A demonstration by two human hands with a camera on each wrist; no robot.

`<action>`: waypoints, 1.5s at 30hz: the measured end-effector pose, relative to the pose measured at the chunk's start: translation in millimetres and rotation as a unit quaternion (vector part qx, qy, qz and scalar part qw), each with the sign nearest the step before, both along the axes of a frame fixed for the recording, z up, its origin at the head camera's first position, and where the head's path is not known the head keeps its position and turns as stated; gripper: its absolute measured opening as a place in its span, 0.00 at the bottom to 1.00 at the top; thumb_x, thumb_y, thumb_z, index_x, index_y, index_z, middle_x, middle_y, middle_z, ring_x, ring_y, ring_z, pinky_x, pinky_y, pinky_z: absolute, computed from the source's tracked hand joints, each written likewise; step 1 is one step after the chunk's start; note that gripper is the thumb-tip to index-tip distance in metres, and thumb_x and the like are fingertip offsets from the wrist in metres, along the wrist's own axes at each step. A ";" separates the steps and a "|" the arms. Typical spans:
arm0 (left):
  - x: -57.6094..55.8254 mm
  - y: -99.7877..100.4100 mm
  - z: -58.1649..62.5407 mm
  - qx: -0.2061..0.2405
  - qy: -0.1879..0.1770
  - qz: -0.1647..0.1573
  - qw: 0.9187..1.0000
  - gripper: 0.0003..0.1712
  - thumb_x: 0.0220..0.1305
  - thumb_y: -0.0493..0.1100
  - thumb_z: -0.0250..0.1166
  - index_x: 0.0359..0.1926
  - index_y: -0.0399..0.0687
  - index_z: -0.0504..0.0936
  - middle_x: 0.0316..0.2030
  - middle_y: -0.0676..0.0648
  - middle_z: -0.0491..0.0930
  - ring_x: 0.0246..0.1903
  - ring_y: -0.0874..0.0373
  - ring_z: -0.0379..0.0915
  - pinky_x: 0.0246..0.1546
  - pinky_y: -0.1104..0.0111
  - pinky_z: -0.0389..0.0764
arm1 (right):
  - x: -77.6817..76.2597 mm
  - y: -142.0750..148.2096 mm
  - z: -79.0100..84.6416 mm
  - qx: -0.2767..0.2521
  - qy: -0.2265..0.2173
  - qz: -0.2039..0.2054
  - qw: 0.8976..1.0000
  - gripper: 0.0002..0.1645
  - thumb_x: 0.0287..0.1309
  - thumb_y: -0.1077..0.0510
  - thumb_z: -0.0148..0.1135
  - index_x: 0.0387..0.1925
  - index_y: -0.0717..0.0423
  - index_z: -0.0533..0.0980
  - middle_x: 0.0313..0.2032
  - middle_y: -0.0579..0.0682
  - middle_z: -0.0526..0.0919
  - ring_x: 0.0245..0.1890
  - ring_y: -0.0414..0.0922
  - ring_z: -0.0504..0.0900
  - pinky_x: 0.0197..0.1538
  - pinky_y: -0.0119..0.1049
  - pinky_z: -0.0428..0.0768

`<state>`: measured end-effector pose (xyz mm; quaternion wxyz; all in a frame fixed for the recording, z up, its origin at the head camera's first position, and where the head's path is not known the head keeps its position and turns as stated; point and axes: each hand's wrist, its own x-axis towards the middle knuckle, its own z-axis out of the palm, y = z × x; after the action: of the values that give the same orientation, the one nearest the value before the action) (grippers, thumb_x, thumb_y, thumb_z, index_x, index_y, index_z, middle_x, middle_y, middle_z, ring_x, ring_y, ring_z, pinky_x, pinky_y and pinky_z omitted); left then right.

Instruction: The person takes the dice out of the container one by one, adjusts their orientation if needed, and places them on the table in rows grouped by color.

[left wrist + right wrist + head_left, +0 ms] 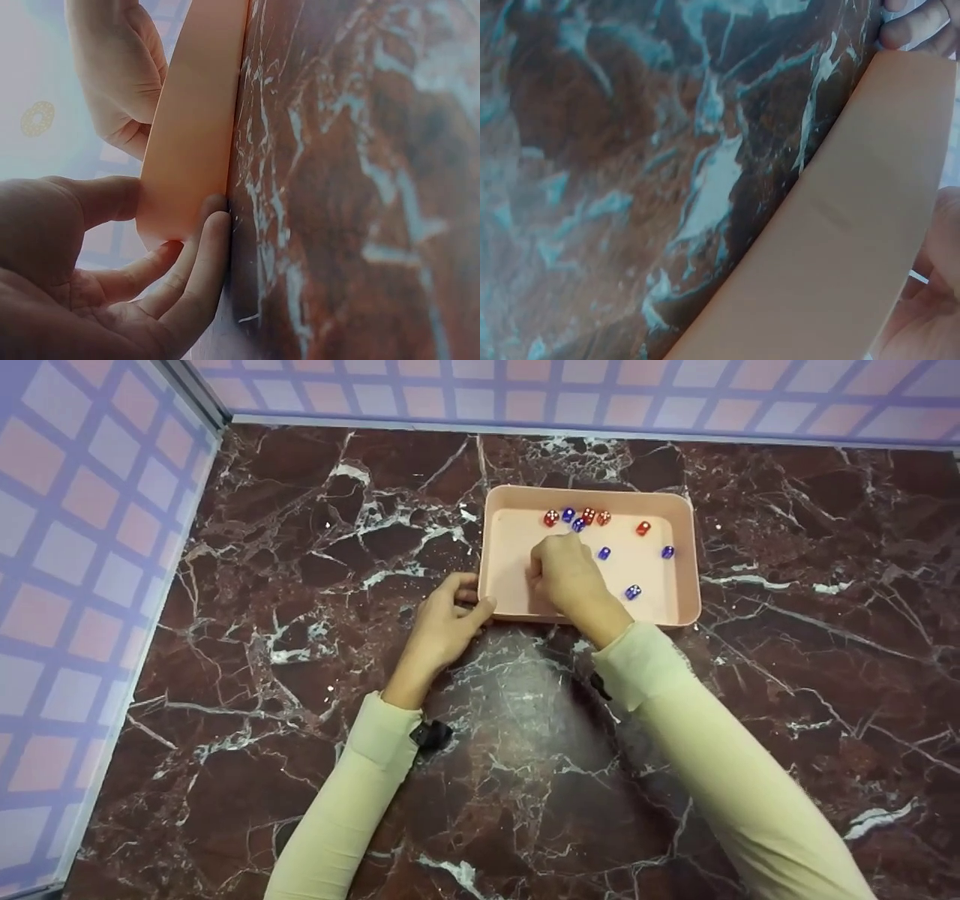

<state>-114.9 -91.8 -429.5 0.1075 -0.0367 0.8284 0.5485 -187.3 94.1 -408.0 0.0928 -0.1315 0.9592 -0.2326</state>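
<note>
A shallow peach-coloured tray (592,619) with rounded corners holds several red and blue dice. My left hand (448,619) grips the tray's near left corner; in the left wrist view its thumb (112,199) presses near the rim and the fingers (202,277) lie along the outer wall. Inside the tray, my right hand (568,574) reaches down with its fingers curled; the fingertips are hidden below the knuckles, and I cannot tell whether they hold a die. Closest to it are a blue die (604,553) on its right and another blue die (578,524) just beyond.
Along the tray's far side lie red dice (551,518) and blue ones, with a red die (643,528) farther right. A blue die (633,592) sits near the right forearm. The tray stands on a dark red marbled table (300,607), bordered by checked panels (525,394) behind and at left.
</note>
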 end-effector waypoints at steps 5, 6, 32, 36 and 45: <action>0.6 -0.3 -1.8 0.016 0.001 0.003 1.000 0.25 0.75 0.40 0.66 0.67 0.35 0.75 0.53 0.37 0.85 0.43 0.45 0.88 0.39 0.67 0.91 | 4.3 -3.8 0.2 0.016 -0.001 -0.015 1.000 0.13 0.49 0.73 0.58 0.27 0.64 0.88 0.35 0.62 0.89 0.40 0.62 0.86 0.45 0.54 0.88; 0.5 -0.4 -2.7 0.018 0.002 0.004 1.000 0.25 0.75 0.40 0.66 0.67 0.35 0.76 0.52 0.36 0.85 0.43 0.44 0.88 0.39 0.67 0.91 | 5.6 -4.0 0.0 0.016 -0.002 -0.014 1.000 0.12 0.50 0.74 0.59 0.27 0.64 0.88 0.36 0.63 0.90 0.40 0.63 0.86 0.46 0.54 0.89; -1.2 5.2 -3.0 0.082 -0.015 0.010 0.996 0.25 0.75 0.40 0.67 0.67 0.36 0.75 0.51 0.36 0.83 0.42 0.46 0.87 0.41 0.65 0.92 | 52.7 12.3 14.6 -0.130 0.135 0.112 0.976 0.10 0.60 0.73 0.67 0.43 0.68 0.86 0.42 0.61 0.84 0.42 0.56 0.86 0.50 0.46 0.90; -1.0 -2.2 -0.6 0.075 -0.016 0.011 0.997 0.27 0.75 0.41 0.67 0.69 0.36 0.73 0.52 0.36 0.82 0.42 0.47 0.87 0.42 0.65 0.92 | 59.3 10.9 17.2 -0.143 0.152 0.130 0.969 0.09 0.61 0.74 0.66 0.43 0.68 0.86 0.41 0.61 0.83 0.40 0.55 0.86 0.48 0.43 0.91; -2.5 -3.1 -5.2 0.080 -0.030 0.002 0.996 0.26 0.76 0.40 0.67 0.68 0.35 0.73 0.52 0.36 0.82 0.42 0.49 0.86 0.42 0.66 0.92 | 78.3 10.0 12.8 -0.156 0.105 0.174 0.967 0.12 0.62 0.73 0.65 0.45 0.67 0.87 0.42 0.58 0.82 0.41 0.53 0.85 0.49 0.37 0.91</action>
<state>-117.4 -95.0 -434.7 0.1341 -0.0461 0.7783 0.6117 -109.0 104.1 -395.1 0.0085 -0.3329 0.8777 -0.3446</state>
